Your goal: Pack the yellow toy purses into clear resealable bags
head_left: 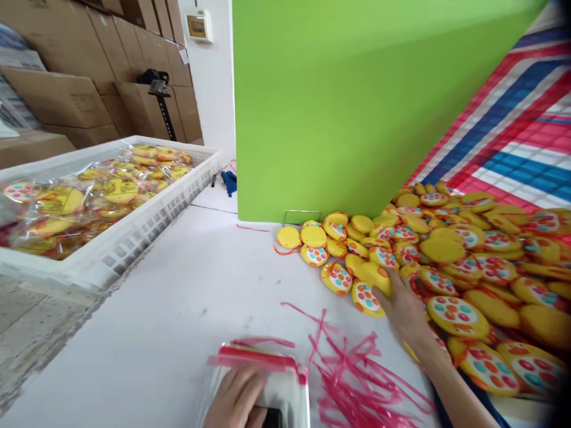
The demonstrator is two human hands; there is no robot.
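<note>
Currently, in the head view, the right hand reaches into the near edge of a heap of yellow toy pieces. Its thumb and fingers stand apart around one yellow piece; whether they are clamped on it cannot be told. The heap covers the right side of the white tabletop, extending from the foot of the green panel to a striped sheet. Pieces lie at mixed angles (some show a white oval with coloured dots, others a plain yellow face).

The left hand rests on clear plastic bags with a red upper edge, at the lower centre. Its fingers lie close together and bent, beside a black object; whether they grip anything cannot be told. Loose pink strips lie between the two hands, just right of the bags. At the left, a white crate contains similar yellow pieces in clear wrapping.
</note>
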